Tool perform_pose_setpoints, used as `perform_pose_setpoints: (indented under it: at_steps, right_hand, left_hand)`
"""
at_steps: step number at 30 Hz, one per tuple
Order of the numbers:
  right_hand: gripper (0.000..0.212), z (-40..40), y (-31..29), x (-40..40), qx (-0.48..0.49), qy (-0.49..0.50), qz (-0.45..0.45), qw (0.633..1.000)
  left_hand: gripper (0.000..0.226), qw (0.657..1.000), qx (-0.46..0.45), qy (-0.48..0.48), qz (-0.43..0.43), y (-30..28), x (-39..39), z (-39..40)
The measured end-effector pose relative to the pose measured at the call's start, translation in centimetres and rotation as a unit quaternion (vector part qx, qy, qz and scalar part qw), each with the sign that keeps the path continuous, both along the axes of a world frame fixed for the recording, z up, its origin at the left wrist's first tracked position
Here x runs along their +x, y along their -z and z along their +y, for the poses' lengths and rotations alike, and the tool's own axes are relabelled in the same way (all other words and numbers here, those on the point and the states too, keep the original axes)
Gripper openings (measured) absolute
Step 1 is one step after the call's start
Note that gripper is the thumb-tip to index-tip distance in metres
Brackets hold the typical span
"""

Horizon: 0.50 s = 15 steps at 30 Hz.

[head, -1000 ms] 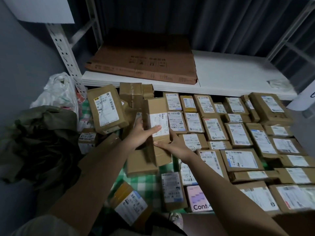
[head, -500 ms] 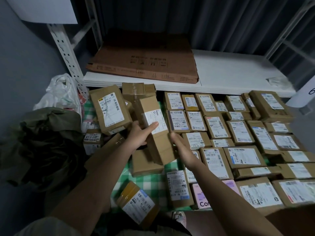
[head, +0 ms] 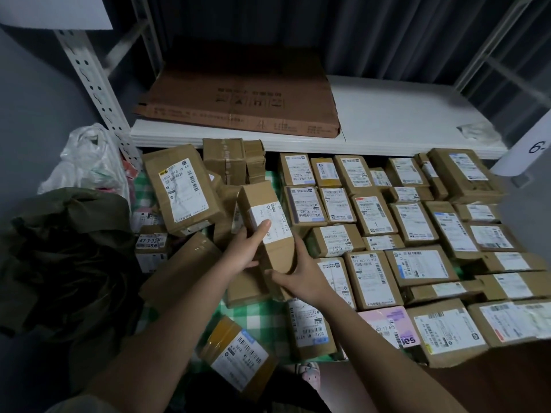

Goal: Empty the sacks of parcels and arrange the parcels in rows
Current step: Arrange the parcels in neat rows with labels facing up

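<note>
Both hands hold one long brown parcel [head: 269,231], tilted, above the green checked cloth [head: 256,318] at the left end of the parcel rows [head: 387,234]. The left hand [head: 246,251] grips its left side, thumb flat on the white label. The right hand [head: 298,274] cups the near end — fingers probably curled beneath, though hidden. A dark green sack [head: 68,257] lies at the cloth's left edge.
</note>
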State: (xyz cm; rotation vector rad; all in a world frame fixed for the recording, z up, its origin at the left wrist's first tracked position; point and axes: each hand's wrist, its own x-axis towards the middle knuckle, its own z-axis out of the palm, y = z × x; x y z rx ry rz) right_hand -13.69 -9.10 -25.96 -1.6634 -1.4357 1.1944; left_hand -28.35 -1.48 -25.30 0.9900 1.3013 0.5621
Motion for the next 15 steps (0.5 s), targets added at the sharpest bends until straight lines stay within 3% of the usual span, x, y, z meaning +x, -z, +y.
perform_pose_setpoints:
  at_steps: [3, 6, 8, 11, 15]
  right_hand:
    - [0.071, 0.4, 0.8, 0.7, -0.002, 0.060, -0.025, 0.998]
    - [0.079, 0.8, 1.0, 1.5, -0.008, 0.132, -0.010, 0.991]
    - [0.084, 1.2, 1.1, 2.4, -0.014, 0.164, -0.004, 0.986]
    - [0.070, 2.0, 0.9, 4.1, -0.030, 0.177, -0.029, 0.983]
    - [0.064, 4.1, 0.7, 5.6, -0.039, 0.180, -0.042, 0.982]
  left_hand:
    - [0.059, 0.999, 0.006, 0.032, -0.006, 0.0, 0.9, 0.2]
    - [0.050, 0.997, 0.023, 0.079, 0.011, 0.2, 1.9, 0.2]
    - [0.044, 0.987, 0.066, 0.134, 0.059, 0.8, 2.3, 0.3]
    - [0.038, 0.966, 0.113, 0.187, 0.141, 2.1, 2.6, 0.7]
    - [0.034, 0.950, 0.162, 0.166, 0.208, 3.1, 2.5, 1.6]
